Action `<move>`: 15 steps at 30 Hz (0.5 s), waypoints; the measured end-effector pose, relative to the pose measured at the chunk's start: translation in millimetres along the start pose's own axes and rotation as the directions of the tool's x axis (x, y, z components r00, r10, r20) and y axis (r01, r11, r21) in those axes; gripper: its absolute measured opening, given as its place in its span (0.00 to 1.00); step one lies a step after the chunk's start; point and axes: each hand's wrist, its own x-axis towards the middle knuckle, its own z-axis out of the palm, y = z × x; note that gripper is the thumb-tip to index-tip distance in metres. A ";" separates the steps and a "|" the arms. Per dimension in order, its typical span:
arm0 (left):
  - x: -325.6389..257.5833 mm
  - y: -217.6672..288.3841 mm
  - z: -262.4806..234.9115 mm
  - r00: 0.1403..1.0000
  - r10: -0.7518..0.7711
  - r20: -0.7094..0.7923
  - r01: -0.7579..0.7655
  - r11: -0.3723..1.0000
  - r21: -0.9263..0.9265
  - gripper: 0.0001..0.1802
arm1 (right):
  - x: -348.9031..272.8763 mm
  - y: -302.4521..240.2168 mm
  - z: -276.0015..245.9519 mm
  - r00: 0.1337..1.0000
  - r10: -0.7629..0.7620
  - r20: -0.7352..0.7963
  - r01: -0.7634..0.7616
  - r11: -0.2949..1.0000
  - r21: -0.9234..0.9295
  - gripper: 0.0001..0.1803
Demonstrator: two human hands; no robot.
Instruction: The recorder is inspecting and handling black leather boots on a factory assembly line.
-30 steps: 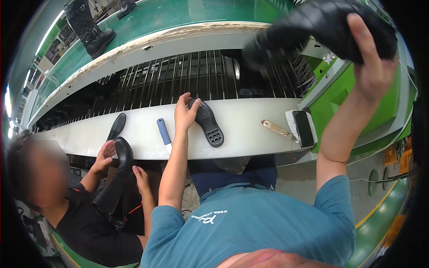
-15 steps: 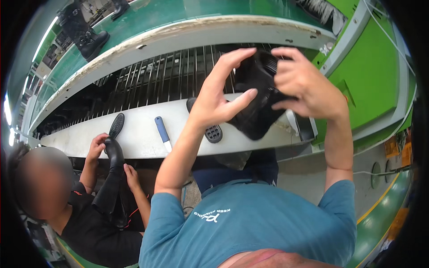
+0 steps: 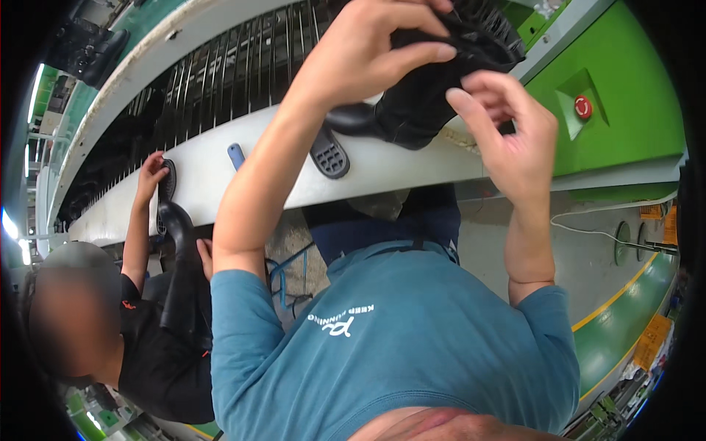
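A black boot (image 3: 419, 103) rests on the white bench ledge with its toe to the left and its opening at the far side. My left hand (image 3: 375, 51) reaches over the boot's top, thumb and forefinger closed at the edge of its opening; some fingertips are hidden. Beside the shaft, on its right, my right hand (image 3: 515, 125) is raised with thumb and bent fingers apart and nothing between them. A dark shoe sole (image 3: 329, 154) with a grid pattern lies near the boot's toe.
A blue-handled tool (image 3: 235, 156) lies on the white ledge (image 3: 206, 184), partly behind my left forearm. At left a co-worker handles a black boot (image 3: 176, 228) and a sole (image 3: 169, 182). Metal rods (image 3: 220, 81) run behind the ledge. A green machine panel carries a red button (image 3: 583, 107).
The view has shifted. The boot now sits with its toe to the left. My left hand has closed on its top edge, and my right hand has come off the boot to its right.
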 end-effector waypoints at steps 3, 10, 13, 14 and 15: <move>12.6 -1.8 2.2 0.994 0.089 0.066 -0.091 0.995 0.037 0.10 | -3.7 11.7 20.7 0.919 0.385 0.083 -0.388 0.851 0.354 0.19; 10.1 -9.4 -5.2 0.993 0.007 0.121 -0.003 0.999 -0.036 0.09 | -5.7 33.6 44.6 0.959 0.281 -0.037 -0.215 0.809 0.547 0.15; 5.1 -17.2 6.5 0.995 0.091 0.027 -0.090 0.995 -0.042 0.09 | -11.8 26.4 43.2 0.942 0.333 0.050 -0.302 0.769 0.564 0.18; 7.0 -18.5 10.5 0.991 0.130 -0.001 -0.130 0.991 -0.034 0.09 | -17.8 26.5 43.6 0.921 0.380 0.086 -0.359 0.739 0.571 0.18; 7.9 -19.3 13.1 0.992 0.127 -0.021 -0.128 0.991 -0.027 0.09 | -25.3 31.0 46.0 0.893 0.421 0.157 -0.433 0.714 0.550 0.18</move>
